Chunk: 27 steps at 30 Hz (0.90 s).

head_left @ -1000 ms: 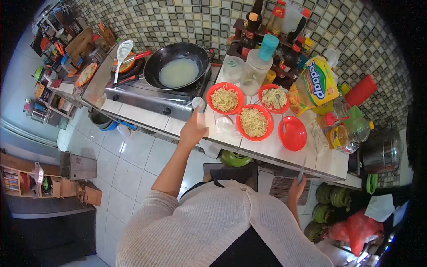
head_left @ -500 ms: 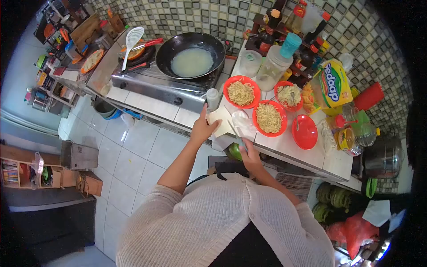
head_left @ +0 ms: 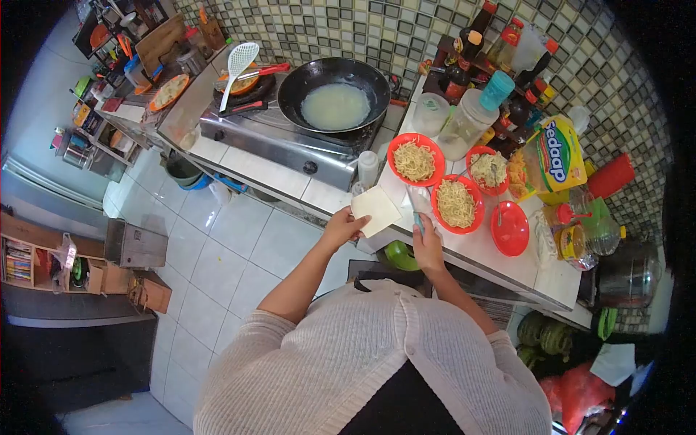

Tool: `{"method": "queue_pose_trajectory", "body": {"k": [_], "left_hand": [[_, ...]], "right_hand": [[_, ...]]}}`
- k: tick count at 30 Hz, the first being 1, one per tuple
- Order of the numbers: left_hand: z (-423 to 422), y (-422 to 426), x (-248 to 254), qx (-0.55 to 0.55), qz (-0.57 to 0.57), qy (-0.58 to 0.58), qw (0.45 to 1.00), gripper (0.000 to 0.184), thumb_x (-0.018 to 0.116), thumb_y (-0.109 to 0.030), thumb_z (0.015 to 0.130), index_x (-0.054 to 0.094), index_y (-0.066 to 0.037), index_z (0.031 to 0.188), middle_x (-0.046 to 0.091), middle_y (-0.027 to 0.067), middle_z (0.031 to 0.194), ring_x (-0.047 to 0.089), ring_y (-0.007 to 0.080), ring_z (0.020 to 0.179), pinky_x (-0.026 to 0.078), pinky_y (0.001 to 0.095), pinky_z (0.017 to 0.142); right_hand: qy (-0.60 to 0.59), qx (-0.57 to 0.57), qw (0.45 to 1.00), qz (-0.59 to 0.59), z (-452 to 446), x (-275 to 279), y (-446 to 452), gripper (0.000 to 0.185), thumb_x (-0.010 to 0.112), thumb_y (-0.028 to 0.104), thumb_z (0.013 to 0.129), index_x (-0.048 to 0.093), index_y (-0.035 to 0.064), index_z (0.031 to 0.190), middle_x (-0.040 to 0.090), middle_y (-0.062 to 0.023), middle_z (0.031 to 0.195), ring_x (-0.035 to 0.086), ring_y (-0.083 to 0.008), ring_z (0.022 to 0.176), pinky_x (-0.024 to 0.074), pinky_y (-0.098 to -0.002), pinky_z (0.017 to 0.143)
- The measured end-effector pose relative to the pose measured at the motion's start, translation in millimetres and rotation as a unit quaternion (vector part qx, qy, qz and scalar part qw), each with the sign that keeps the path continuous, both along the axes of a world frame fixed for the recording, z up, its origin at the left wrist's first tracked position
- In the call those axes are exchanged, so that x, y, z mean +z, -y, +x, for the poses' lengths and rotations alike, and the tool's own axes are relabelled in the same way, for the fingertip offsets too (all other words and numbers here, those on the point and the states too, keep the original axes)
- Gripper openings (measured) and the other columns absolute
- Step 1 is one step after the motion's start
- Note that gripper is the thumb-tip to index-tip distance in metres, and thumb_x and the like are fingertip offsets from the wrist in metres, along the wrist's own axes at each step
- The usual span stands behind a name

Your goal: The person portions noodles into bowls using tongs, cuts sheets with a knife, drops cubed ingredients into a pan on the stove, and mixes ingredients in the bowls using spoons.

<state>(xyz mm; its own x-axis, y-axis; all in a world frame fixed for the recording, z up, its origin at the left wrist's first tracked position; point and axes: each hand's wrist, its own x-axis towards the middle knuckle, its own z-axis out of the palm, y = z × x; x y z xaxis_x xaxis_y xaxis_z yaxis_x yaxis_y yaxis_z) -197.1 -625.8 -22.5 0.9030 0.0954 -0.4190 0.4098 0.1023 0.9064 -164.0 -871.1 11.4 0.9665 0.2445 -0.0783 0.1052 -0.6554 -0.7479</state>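
My left hand (head_left: 344, 228) pinches a square cream-coloured wrapper sheet (head_left: 377, 210), thumb on top, holding it up at the counter's front edge. In my right hand (head_left: 428, 247) is a knife (head_left: 418, 220) with a pale blue handle, its blade pointing away from me, just right of the sheet. Beyond the hands stand a red bowl of noodles (head_left: 415, 161) and a second noodle bowl (head_left: 457, 204). A smaller red bowl (head_left: 489, 172) holds a pale mixture and a spoon. The red bowl (head_left: 510, 228) at the right has a spoon in it.
On the gas stove (head_left: 279, 156) sits a black wok (head_left: 334, 95) with pale yellowish liquid. A white slotted spatula (head_left: 238, 69) lies left of it. A squeeze bottle (head_left: 367, 168) stands near the counter edge. Jars, sauce bottles and a yellow Sedaap pack (head_left: 554, 152) line the wall.
My left hand has lifted the wrapper sheet off the counter and drawn it toward me. My right hand with the knife has shifted slightly right in view. The camera view has shifted a little.
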Motion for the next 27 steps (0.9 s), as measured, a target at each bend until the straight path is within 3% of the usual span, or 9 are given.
{"method": "queue_pose_trajectory", "body": {"k": [4, 8, 9, 13, 15, 19, 21, 25, 27], "left_hand": [[14, 5, -4, -0.023, -0.012, 0.02, 0.999, 0.036, 0.073, -0.032, 0.087, 0.063, -0.003, 0.106, 0.069, 0.0045, 0.076, 0.064, 0.0095, 0.059, 0.046, 0.0223, 0.049], [22, 2, -6, -0.091, 0.178, 0.006, 0.98, 0.038, 0.072, -0.037, 0.087, 0.067, -0.004, 0.103, 0.066, 0.0016, 0.07, 0.059, 0.008, 0.056, 0.046, 0.0213, 0.051], [22, -1, -4, -0.121, 0.23, -0.034, 0.965, 0.036, 0.072, -0.038, 0.087, 0.069, -0.004, 0.097, 0.065, 0.0011, 0.069, 0.058, 0.0075, 0.055, 0.046, 0.0208, 0.051], [23, 0, -7, -0.051, 0.129, 0.007, 0.99, 0.037, 0.072, -0.04, 0.087, 0.071, -0.004, 0.092, 0.064, 0.0, 0.069, 0.056, 0.0065, 0.054, 0.044, 0.0207, 0.05], [27, 3, 0, -0.054, 0.002, 0.023, 0.998, 0.038, 0.071, -0.041, 0.087, 0.07, -0.004, 0.091, 0.064, -0.0003, 0.069, 0.054, 0.0063, 0.053, 0.043, 0.0216, 0.048], [31, 3, 7, -0.069, 0.064, 0.027, 0.995, 0.038, 0.068, -0.041, 0.09, 0.07, -0.003, 0.091, 0.064, 0.001, 0.069, 0.051, 0.0068, 0.051, 0.042, 0.0221, 0.047], [30, -4, 11, -0.091, 0.219, 0.016, 0.971, 0.039, 0.064, -0.041, 0.092, 0.069, -0.003, 0.085, 0.064, 0.002, 0.067, 0.051, 0.0075, 0.05, 0.042, 0.0217, 0.048], [28, -2, -1, -0.094, 0.13, -0.012, 0.987, 0.041, 0.061, -0.041, 0.093, 0.067, -0.004, 0.078, 0.063, 0.0028, 0.064, 0.052, 0.0081, 0.05, 0.043, 0.0225, 0.048], [30, 5, -4, -0.041, 0.069, 0.031, 0.996, 0.043, 0.061, -0.043, 0.09, 0.067, -0.004, 0.073, 0.064, 0.0033, 0.059, 0.057, 0.0123, 0.049, 0.046, 0.0278, 0.049]], "right_hand": [[0.045, 0.049, 0.998, -0.01, -3, -6, -5, 0.043, 0.043, 0.026, 0.1, 0.043, 0.0037, 0.137, 0.059, -0.0297, 0.119, 0.057, -0.0454, 0.111, 0.0438, -0.0473, 0.095], [-0.014, 0.027, 0.997, -0.068, 12, 4, -3, 0.046, 0.042, 0.029, 0.1, 0.043, 0.0038, 0.139, 0.06, -0.0299, 0.118, 0.057, -0.0452, 0.11, 0.0442, -0.047, 0.095], [0.062, 0.028, 0.995, -0.074, 13, -7, -3, 0.044, 0.041, 0.029, 0.1, 0.045, 0.0038, 0.136, 0.062, -0.0291, 0.113, 0.059, -0.0458, 0.103, 0.0454, -0.0496, 0.09], [0.025, 0.032, 0.993, -0.109, 12, 16, -10, 0.04, 0.041, 0.026, 0.1, 0.047, 0.0024, 0.131, 0.064, -0.0288, 0.104, 0.061, -0.0461, 0.096, 0.0461, -0.0522, 0.085], [0.033, 0.044, 0.994, -0.096, 4, 27, -18, 0.035, 0.042, 0.024, 0.099, 0.047, 0.0012, 0.125, 0.064, -0.0292, 0.098, 0.062, -0.0462, 0.092, 0.0469, -0.0529, 0.081], [0.049, 0.076, 0.995, -0.043, 7, 11, -19, 0.033, 0.043, 0.022, 0.098, 0.047, 0.0011, 0.123, 0.064, -0.0295, 0.095, 0.062, -0.0462, 0.092, 0.048, -0.052, 0.079], [0.042, 0.093, 0.993, -0.066, 11, 10, -19, 0.037, 0.043, 0.021, 0.098, 0.044, 0.0017, 0.129, 0.064, -0.0294, 0.099, 0.062, -0.046, 0.092, 0.0483, -0.0521, 0.08], [0.082, 0.114, 0.99, -0.027, 8, 13, -27, 0.043, 0.045, 0.018, 0.097, 0.04, 0.0034, 0.137, 0.063, -0.0296, 0.103, 0.062, -0.0457, 0.093, 0.0486, -0.0514, 0.082], [0.068, 0.158, 0.982, -0.082, 9, 13, -30, 0.048, 0.046, 0.016, 0.096, 0.037, 0.0057, 0.142, 0.063, -0.0296, 0.109, 0.062, -0.0453, 0.096, 0.0482, -0.0507, 0.085]]}}
